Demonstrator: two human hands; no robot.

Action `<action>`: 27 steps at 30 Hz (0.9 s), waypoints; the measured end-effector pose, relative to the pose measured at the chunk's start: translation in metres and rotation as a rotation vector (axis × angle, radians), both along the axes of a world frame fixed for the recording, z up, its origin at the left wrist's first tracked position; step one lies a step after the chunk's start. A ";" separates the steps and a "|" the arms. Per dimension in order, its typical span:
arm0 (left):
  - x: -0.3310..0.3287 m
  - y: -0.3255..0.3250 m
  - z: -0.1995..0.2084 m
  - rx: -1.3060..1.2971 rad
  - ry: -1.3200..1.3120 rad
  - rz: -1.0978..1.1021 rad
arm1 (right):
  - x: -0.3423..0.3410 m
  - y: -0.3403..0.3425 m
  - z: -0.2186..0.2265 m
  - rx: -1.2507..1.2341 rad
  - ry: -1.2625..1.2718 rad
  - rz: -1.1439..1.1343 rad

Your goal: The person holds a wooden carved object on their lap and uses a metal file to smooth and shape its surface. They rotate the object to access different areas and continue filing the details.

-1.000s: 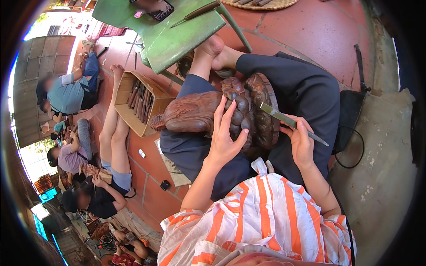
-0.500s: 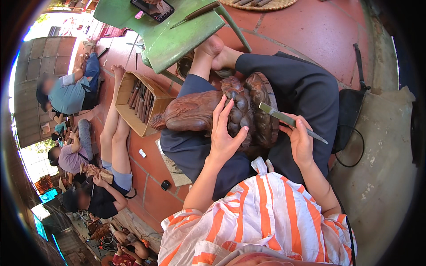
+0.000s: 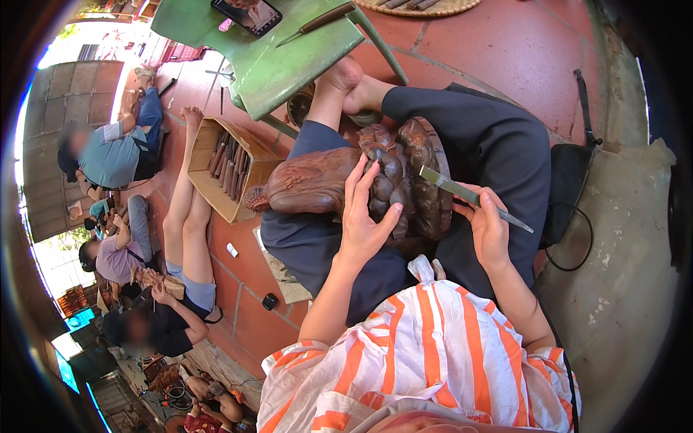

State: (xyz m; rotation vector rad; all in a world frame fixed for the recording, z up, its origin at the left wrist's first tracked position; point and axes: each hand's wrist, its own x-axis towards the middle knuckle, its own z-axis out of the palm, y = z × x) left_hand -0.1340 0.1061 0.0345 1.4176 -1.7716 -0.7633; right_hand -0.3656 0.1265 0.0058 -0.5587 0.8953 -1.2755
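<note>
Across my lap lies a dark brown wooden carving (image 3: 310,180), a statue with a smooth draped body and a base of rounded, petal-like lobes. My left hand (image 3: 364,220) rests on the lobed part, fingers spread, fingertips touching the wood and thumb held apart. Between the thumb and fingers of my right hand (image 3: 487,225) is a flat metal blade (image 3: 462,190). Its wide, squared end points at the carving's base, and its narrow pointed end sticks out to the right. Whether the squared end touches the wood I cannot tell.
Left of the carving stands a cardboard box (image 3: 204,189) of wooden-handled tools. A green chair (image 3: 289,68) ahead carries a phone (image 3: 249,13) and a thin tool (image 3: 317,23). A black bag (image 3: 567,184) lies right of my knee. Several people sit working at the left.
My hands, the blade and the carving look unmoved. The picture on the phone screen differs, and the nearest person at the left has shifted their head slightly.
</note>
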 end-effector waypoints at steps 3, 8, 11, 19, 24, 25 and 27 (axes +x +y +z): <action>0.003 0.001 0.001 0.059 0.037 -0.031 | -0.001 0.003 0.001 -0.002 -0.001 0.002; 0.006 0.002 -0.002 0.191 0.220 -0.085 | 0.008 0.031 0.010 0.118 0.048 -0.008; 0.005 0.005 0.002 0.200 0.183 -0.096 | 0.008 0.051 0.006 0.121 0.118 0.075; -0.015 0.006 0.007 0.144 -0.065 0.046 | 0.010 0.044 0.006 -0.086 0.369 0.097; -0.011 0.004 0.003 0.204 0.051 0.058 | 0.014 0.043 0.009 -0.158 0.436 0.116; -0.009 0.003 0.003 0.223 0.088 0.058 | 0.014 0.041 0.010 -0.179 0.439 0.116; -0.008 0.003 0.002 0.249 0.173 0.061 | 0.015 0.039 0.011 -0.173 0.440 0.116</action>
